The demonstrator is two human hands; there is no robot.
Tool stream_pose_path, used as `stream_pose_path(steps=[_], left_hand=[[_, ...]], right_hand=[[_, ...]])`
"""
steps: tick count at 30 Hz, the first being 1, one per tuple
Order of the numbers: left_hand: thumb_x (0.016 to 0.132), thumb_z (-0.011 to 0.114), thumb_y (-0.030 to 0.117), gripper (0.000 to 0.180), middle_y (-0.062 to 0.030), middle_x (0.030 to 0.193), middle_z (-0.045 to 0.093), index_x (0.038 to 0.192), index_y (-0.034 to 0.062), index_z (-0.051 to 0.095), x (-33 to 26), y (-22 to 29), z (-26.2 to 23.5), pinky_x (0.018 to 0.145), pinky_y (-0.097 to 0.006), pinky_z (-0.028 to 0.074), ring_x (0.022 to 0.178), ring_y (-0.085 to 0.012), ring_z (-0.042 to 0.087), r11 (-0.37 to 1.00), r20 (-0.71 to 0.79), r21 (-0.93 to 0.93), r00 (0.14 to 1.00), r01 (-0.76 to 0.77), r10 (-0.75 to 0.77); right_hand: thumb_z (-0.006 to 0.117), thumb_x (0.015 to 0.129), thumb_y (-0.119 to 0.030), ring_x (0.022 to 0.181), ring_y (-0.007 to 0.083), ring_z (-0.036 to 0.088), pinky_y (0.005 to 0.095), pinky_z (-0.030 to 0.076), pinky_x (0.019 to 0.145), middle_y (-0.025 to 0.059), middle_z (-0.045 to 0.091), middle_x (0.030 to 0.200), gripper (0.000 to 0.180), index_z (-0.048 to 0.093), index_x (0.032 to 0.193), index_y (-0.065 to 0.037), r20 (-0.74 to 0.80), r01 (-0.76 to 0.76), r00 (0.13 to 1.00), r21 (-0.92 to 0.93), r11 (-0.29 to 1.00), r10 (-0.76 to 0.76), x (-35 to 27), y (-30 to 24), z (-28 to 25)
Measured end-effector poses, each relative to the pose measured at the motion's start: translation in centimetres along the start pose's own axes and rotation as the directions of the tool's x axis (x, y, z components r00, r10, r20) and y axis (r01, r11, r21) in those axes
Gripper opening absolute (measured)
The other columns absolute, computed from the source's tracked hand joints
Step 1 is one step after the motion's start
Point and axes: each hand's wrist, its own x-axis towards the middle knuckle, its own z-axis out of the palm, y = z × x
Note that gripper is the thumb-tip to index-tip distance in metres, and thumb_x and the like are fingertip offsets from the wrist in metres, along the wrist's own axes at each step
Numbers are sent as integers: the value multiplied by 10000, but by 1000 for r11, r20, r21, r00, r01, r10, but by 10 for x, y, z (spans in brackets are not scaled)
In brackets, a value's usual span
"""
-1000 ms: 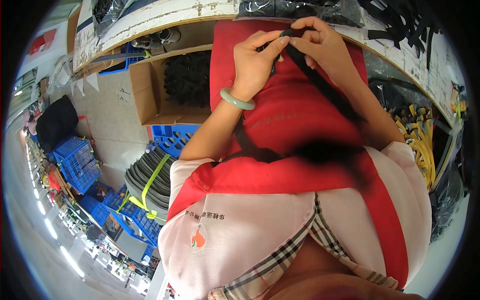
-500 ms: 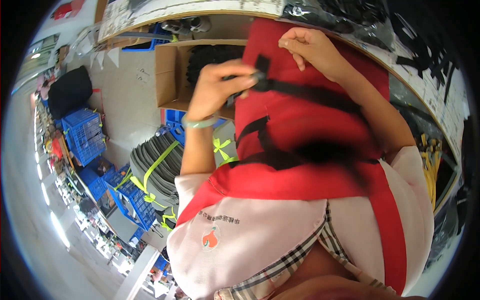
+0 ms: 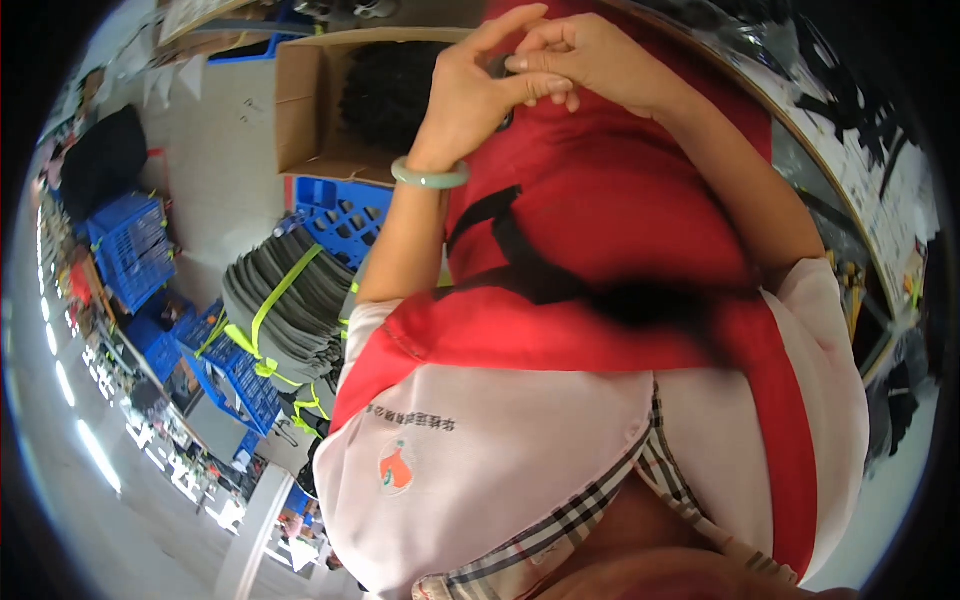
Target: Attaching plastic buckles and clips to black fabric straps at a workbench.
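Observation:
A red fabric piece (image 3: 620, 200) lies over my lap and runs up to my hands, with a black strap (image 3: 520, 260) across it. My left hand (image 3: 480, 90), with a pale green bangle (image 3: 430, 176) on its wrist, pinches a small dark end of the strap at the top of the fabric. My right hand (image 3: 590, 60) meets it there, its fingertips closed on the same dark piece. The piece itself is mostly hidden between the fingers. A blurred dark shape (image 3: 650, 300) sits on the fabric lower down.
An open cardboard box (image 3: 300, 100) with black items stands behind my left hand. Below it are blue plastic crates (image 3: 340, 215) and stacked grey bundles (image 3: 290, 310) tied with yellow-green bands. More blue crates (image 3: 130, 245) stand at the left. A bench edge (image 3: 840, 180) curves along the right.
My hands have come together at the top of the red fabric. My left hand moved right along the strap to meet the right one. The view has tilted.

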Motion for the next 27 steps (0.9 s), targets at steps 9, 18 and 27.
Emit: stream_pose_path(steps=[9, 18, 27], left_hand=[[807, 721, 51, 194, 14, 714, 611, 994, 12, 686, 26, 6, 38, 533, -198, 411, 585, -39, 509, 945, 286, 34, 903, 325, -320], [972, 530, 226, 232, -6, 693, 574, 953, 8, 607, 31, -16, 82, 452, -198, 388, 539, -75, 519, 856, 532, -64, 743, 514, -406], [996, 455, 355, 353, -47, 840, 463, 1097, 31, 552, 43, -17, 76, 476, -230, 463, 783, -172, 476, 125, 630, -640, 610, 758, -481]], right_hand=[[658, 876, -329, 575, 83, 566, 229, 459, 516, 14, 601, 665, 286, 660, 843, -45, -325, -38, 945, -44, 998, 22, -69, 17, -43], [616, 863, -317, 702, 272, 611, 377, 460, 628, 105, 648, 779, 289, 620, 805, -34, -332, -2, 922, -514, 858, -197, -122, 32, -59], [638, 821, -90, 814, 285, 597, 372, 480, 756, 82, 627, 812, 156, 642, 973, -54, -498, -473, 343, -824, 312, -796, -201, 21, -185]])
